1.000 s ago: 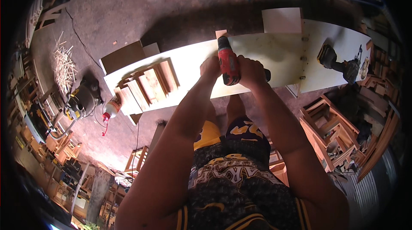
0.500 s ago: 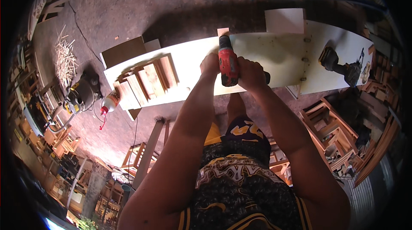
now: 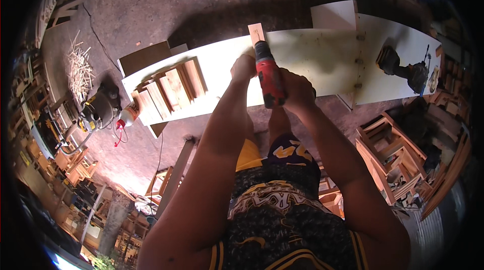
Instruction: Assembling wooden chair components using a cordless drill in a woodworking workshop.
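My right hand (image 3: 297, 90) is closed around the grip of a red and black cordless drill (image 3: 272, 81), whose chuck points away from me. Beyond the chuck, the far end of a pale wooden block (image 3: 256, 31) juts past the far edge of the white board (image 3: 312, 63). Left of the drill, my left hand (image 3: 243, 67) is curled against the block's near part, fingers closed. The drill hides much of the block and the contact between hand and wood. A thin bit shows dimly in front of the chuck, over the block.
Several wooden pieces (image 3: 174, 88) lie stacked on the board's left part. A second, dark drill (image 3: 403, 71) rests at the right end. Beside the left end are a bottle with a red cap (image 3: 128, 117) and a dark power tool (image 3: 101, 109). Wooden frames (image 3: 390, 156) stand at lower right.
The drill's chuck has shifted a little left and its body tilted, baring more of the wooden block. My left hand has moved slightly farther away and left.
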### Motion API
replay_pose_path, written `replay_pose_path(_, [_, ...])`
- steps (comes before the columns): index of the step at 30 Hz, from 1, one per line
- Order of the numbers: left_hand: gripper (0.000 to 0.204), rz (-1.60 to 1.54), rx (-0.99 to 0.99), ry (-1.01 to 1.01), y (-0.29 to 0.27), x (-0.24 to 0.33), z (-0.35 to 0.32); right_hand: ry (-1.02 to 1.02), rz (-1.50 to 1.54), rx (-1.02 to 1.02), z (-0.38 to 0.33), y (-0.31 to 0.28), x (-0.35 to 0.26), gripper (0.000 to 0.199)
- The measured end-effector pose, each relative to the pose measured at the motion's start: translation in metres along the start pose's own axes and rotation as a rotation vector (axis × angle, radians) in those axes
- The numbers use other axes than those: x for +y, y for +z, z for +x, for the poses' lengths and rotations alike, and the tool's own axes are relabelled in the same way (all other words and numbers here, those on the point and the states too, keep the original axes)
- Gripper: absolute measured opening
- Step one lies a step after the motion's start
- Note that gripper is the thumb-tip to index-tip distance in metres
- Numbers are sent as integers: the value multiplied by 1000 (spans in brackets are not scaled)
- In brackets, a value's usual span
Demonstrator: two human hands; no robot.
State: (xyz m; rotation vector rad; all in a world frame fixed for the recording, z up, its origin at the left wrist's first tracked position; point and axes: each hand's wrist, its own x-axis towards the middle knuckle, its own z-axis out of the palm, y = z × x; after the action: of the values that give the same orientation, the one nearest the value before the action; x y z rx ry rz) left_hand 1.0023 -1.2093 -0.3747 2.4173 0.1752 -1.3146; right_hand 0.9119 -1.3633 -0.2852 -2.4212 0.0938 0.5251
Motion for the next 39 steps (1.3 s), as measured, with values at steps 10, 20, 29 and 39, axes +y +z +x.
replay_pose_path(10, [68, 118, 221, 6, 3, -1, -16, 198, 309, 142, -81, -27, 51, 41])
replay_pose_path(20, [35, -1309, 148, 711, 4, 2, 36, 214, 674, 235, -103, 1, 69, 35])
replay_pose_path(29, [32, -633, 411, 234, 3, -1, -1, 215, 530, 283, -114, -10, 66, 40])
replay_pose_path(39, [25, 0, 679, 363, 27, 7, -21, 253, 719, 459, -180, 99, 57, 37])
